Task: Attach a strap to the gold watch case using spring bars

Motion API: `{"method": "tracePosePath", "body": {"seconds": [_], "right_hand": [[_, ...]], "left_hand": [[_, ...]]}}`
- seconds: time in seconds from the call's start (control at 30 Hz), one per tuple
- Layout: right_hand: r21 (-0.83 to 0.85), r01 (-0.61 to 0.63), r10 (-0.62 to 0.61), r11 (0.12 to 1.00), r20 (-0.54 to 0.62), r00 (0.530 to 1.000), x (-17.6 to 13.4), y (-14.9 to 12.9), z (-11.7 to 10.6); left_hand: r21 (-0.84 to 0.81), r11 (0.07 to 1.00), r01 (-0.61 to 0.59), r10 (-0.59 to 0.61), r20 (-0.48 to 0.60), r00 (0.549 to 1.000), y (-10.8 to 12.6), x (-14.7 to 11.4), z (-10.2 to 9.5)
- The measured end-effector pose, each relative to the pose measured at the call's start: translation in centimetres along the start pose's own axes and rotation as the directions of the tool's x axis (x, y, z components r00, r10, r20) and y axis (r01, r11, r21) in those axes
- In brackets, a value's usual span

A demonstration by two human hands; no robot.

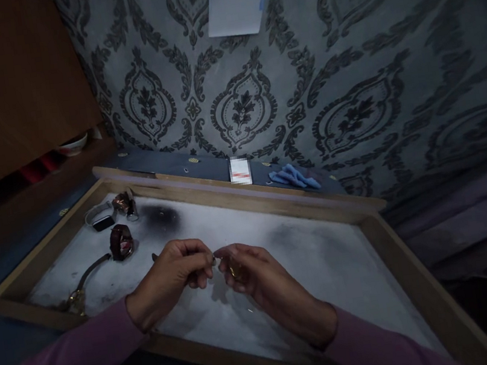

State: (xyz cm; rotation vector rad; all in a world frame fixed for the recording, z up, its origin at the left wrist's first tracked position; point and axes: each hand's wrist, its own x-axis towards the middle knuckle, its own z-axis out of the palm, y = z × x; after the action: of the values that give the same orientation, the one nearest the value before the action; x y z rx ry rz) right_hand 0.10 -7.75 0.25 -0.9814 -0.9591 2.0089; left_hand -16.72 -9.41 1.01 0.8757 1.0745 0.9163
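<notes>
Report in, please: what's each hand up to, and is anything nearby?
Right hand: holding a gold-toned piece. Left hand: pinched close by, its grip mostly hidden. Nearby: watches, left side of the wooden tray.

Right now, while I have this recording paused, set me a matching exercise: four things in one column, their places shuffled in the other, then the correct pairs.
Things
1. blue cloth
2. pale rectangular sheet
3. gold-coloured piece
4. white bowl

Places
A. held in the right hand
B. just beyond the far edge of the wooden tray
C. in the gap below the brown panel
D. high on the patterned wall

Pairs: 1-B, 2-D, 3-A, 4-C
</notes>
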Motion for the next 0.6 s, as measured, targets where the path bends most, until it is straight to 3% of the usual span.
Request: {"method": "tracePosePath", "body": {"seconds": [0.17, 0.43, 0.6], "right_hand": [[0.097, -0.012, 0.016, 0.995, -0.036, 0.999, -1.3, -0.2, -1.0], [0.034, 0.076, -0.076, 0.997, 0.018, 0.997, -2.5, -0.6, -2.4], [-0.016, 0.141, -0.141, 0.990, 0.020, 0.990, -1.6, -0.7, -3.4]], "left_hand": [[-0.003, 1.000, 0.024, -0.024, 0.018, 1.000, 0.3, 0.2, 0.1], [0.068, 0.998, 0.011, -0.020, 0.132, 0.991, 2.4, 1.8, 1.8], [0.058, 0.998, -0.012, 0.001, 0.174, 0.985, 2.1, 3.3, 2.7]]}}
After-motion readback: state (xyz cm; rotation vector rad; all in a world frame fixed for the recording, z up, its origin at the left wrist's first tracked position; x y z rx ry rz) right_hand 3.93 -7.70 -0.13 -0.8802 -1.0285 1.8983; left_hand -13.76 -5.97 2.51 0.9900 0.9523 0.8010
